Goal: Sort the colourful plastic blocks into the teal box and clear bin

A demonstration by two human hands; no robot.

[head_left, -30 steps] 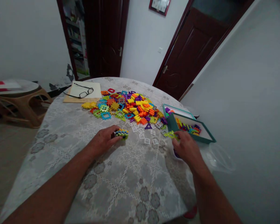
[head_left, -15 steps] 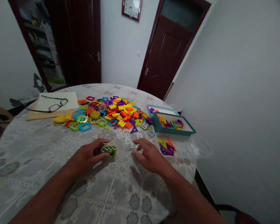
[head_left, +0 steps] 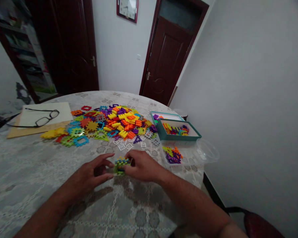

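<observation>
A small block of interlocked coloured plastic pieces (head_left: 120, 165), green, yellow and blue, sits on the table (head_left: 39, 172) between my two hands. My left hand (head_left: 90, 175) pinches its left side between thumb and fingers. My right hand (head_left: 142, 166) grips its right side with curled fingers. Behind the hands lies a big heap of coloured plastic building pieces (head_left: 109, 124), with small white window-like pieces (head_left: 125, 145) scattered in front of it.
A teal box (head_left: 178, 132) holding coloured pieces stands at the right, a clear tub (head_left: 173, 155) with purple and green pieces before it, near the table's edge. Glasses (head_left: 42, 119) rest on paper at the left. Dark doors and a wall clock stand behind.
My right hand came in from the right and took hold of the block's right side. The view panned rightward; my left hand stayed on the block.
</observation>
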